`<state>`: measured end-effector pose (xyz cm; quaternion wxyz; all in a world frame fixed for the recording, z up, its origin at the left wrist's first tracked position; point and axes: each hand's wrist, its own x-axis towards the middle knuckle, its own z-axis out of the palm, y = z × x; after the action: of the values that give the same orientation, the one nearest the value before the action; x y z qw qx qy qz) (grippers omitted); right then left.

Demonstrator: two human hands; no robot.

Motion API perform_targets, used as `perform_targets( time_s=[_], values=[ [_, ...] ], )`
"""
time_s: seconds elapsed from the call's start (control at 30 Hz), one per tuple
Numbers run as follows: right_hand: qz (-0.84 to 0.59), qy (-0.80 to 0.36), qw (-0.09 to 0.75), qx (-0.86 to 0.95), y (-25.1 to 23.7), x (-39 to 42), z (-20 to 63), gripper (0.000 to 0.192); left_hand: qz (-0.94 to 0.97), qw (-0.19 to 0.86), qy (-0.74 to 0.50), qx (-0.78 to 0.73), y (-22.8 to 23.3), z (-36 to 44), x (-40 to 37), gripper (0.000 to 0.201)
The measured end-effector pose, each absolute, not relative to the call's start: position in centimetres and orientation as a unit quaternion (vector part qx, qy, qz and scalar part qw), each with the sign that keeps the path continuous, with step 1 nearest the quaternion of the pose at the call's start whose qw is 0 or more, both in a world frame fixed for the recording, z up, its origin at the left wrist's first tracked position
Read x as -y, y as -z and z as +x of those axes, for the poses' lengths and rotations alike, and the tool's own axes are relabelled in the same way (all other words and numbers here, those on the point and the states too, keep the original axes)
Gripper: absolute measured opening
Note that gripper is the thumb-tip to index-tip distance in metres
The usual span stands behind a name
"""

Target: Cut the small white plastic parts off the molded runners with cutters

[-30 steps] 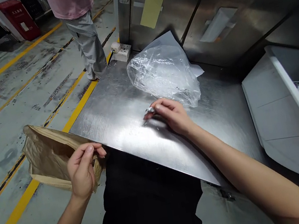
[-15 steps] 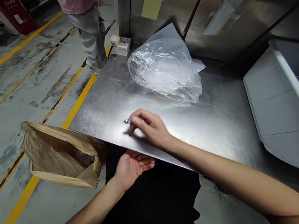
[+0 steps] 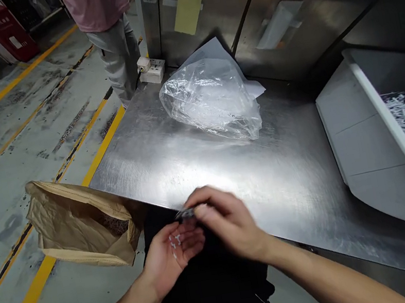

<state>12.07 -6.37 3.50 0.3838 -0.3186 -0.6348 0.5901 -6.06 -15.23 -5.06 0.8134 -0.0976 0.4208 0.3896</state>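
Note:
My left hand is cupped palm up just below the front edge of the steel table, with a few small white pieces lying in the palm. My right hand sits at the table's edge right above it, fingers pinched on small pieces at the fingertips, touching the left palm's rim. A crumpled clear plastic bag lies on white paper at the back of the table.
An open brown paper sack sits on the floor left of the table. A white bin of small white parts stands at the right. Another person stands beyond the table by a power strip. Steel machine panels rise behind.
My left hand let go of the sack's rim and moved under the table edge, palm up. My right hand dragged small pieces from mid-table to the edge, dropping some into the palm.

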Motion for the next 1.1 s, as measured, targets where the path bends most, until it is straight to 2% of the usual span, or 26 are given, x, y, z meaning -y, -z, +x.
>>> perform_targets(
  time_s=[0.13,0.23,0.33,0.5,0.67,0.87,0.93,1.0,1.1],
  values=[
    [-0.467,-0.411,0.531,0.576,-3.7,2.8,19.0,0.024,-0.046,0.804,-0.424,-0.415,0.3,-6.4,12.4,0.026],
    [-0.531,-0.327,0.573,0.531,-2.1,0.2,24.1,0.028,0.033,0.765,-0.532,-0.361,-4.0,-5.0,5.7,0.027],
    [-0.611,-0.231,0.52,0.55,-0.6,-2.0,28.0,0.034,0.082,0.747,-0.582,-0.31,-7.7,-1.8,-3.4,0.028],
    [-0.678,-0.138,0.46,0.557,-0.3,-5.4,31.6,0.028,0.115,0.687,-0.607,-0.383,-10.2,2.9,-14.6,0.024],
    [-0.686,-0.101,0.405,0.596,-0.1,-9.9,32.1,0.023,0.239,0.623,-0.581,-0.465,-9.1,3.7,-17.7,0.012],
    [-0.658,-0.061,0.367,0.654,-1.0,-11.8,30.4,0.022,0.377,0.577,-0.52,-0.504,-8.8,3.5,-18.7,0.015],
    [-0.651,-0.049,0.368,0.663,-1.0,-11.9,30.2,0.024,0.554,0.427,-0.495,-0.515,-8.5,3.0,-20.0,0.018],
    [-0.644,-0.039,0.379,0.663,-1.0,-11.5,30.1,0.024,0.713,0.279,-0.401,-0.503,-8.3,2.5,-21.1,0.031],
    [-0.63,-0.037,0.407,0.661,-1.0,-9.7,30.0,0.023,0.816,0.123,-0.245,-0.508,-8.2,2.2,-21.4,0.048]
  ],
)
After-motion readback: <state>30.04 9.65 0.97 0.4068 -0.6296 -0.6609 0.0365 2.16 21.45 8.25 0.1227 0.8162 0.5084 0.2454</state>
